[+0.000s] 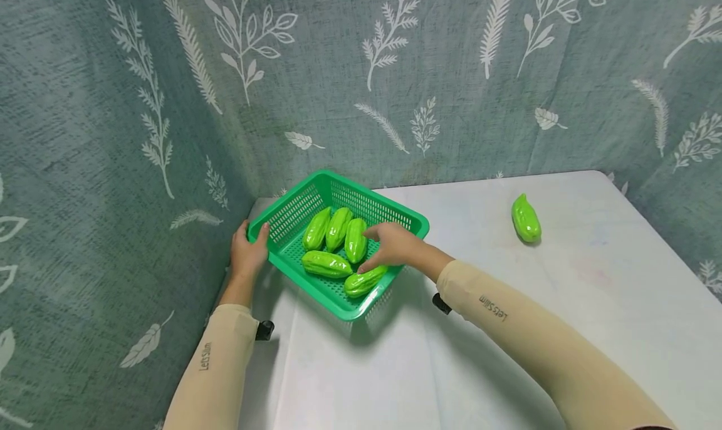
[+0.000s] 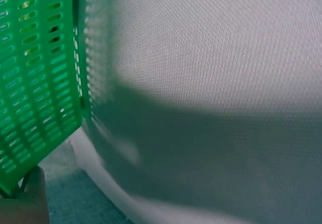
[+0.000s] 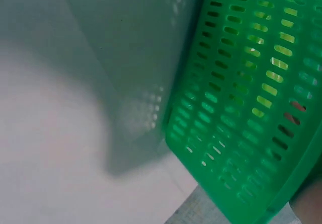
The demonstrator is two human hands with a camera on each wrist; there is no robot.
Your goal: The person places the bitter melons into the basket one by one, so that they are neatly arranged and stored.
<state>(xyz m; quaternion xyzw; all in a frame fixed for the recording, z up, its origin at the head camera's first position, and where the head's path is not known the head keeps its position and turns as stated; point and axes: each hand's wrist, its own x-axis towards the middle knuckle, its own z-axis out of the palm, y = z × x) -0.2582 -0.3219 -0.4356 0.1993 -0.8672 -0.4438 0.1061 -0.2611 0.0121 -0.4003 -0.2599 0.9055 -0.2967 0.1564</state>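
Observation:
A green slotted plastic basket [image 1: 406, 215] stands at the table's back left corner with several green bitter gourds [image 1: 327, 264] inside. My left hand [image 1: 248, 252] grips the basket's left corner, thumb over the rim. My right hand [image 1: 393, 244] reaches into the basket from the right, its fingers spread loosely over the gourds, touching the nearest one [image 1: 363, 281]. One more gourd [image 1: 526, 219] lies alone on the table at the far right. The left wrist view shows the basket wall [image 2: 35, 83] and a fingertip [image 2: 27, 204]. The right wrist view shows the basket wall [image 3: 251, 108] close up.
The white table [image 1: 507, 330] is walled by a grey-green leaf-print curtain [image 1: 395, 73] at the back and on both sides. The basket sits close to the left curtain. Both forearms wear beige sleeves.

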